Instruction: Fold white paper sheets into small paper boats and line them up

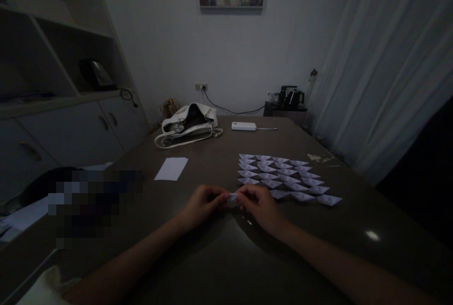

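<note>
Between my two hands, just above the dark table [198, 267], is a small folded piece of white paper [232, 197]. My left hand [205, 201] pinches its left end between thumb and fingers. On the other end, my right hand [260, 203] has its thumb and fingers closed too. Most of the paper is hidden by the fingertips, so its exact shape cannot be made out. Beyond and right of my right hand, several folded paper boats [285, 178] stand in rows. A small stack of white paper sheets [171, 169] lies past my left hand.
A white handbag [191, 125] sits at the table's far left, and a white power bank [244, 126] with a short cable at the far middle. Paper scraps [320, 157] lie near the right edge. More papers [28, 213] are at the left, beside a blurred-out patch.
</note>
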The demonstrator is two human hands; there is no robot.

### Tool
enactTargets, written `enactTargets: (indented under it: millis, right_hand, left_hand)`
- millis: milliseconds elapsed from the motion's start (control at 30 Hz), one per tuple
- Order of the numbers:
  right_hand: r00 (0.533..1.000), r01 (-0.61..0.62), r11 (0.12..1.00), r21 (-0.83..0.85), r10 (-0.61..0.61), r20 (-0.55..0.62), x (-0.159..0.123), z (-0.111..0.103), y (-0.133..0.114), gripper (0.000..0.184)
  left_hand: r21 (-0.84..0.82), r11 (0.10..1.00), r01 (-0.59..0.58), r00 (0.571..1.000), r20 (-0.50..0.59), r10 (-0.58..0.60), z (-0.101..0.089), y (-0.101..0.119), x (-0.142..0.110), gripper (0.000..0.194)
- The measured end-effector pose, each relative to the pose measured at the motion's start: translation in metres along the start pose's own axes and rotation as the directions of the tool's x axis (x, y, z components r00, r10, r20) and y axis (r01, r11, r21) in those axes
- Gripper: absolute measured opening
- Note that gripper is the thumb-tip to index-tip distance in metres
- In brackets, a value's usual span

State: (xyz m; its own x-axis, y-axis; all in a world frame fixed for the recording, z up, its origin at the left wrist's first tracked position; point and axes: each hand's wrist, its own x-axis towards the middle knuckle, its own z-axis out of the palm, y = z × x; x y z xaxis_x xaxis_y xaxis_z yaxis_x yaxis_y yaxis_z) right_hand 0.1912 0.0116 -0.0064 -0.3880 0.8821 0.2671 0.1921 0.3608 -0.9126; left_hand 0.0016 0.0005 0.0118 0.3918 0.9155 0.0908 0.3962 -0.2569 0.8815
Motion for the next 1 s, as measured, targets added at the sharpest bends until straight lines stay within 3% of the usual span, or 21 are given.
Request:
enactTargets:
  millis: [200,567,800,1000]
  right_hand:
    - [1.000,-0.011,1.000,0.012,0.011,0.002,0.0008,0.0011,0.0041,0.019]
    - [0.998,-0.059,0.991,0.122,0.062,-0.020,0.0042,-0.0016,0.0025,0.022]
    - [0.998,-0.051,0.993,0.108,0.053,-0.015,0.0035,-0.0009,0.0037,0.019]
    - [1.000,-0.005,0.998,0.066,0.005,-0.005,0.0036,-0.0006,0.0047,0.017]
  left_hand:
    - [0.013,1.000,0.023,1.000,-0.016,-0.023,0.0007,0.0023,0.0011,0.038]
    - [-0.120,0.988,0.098,0.992,-0.065,-0.106,-0.0020,-0.0037,0.0025,0.041]
    - [-0.192,0.976,0.103,0.994,-0.026,-0.110,-0.0008,-0.0065,0.0027,0.036]
    - [-0.152,0.984,0.091,0.994,0.065,-0.082,0.0013,-0.0040,0.0021,0.036]
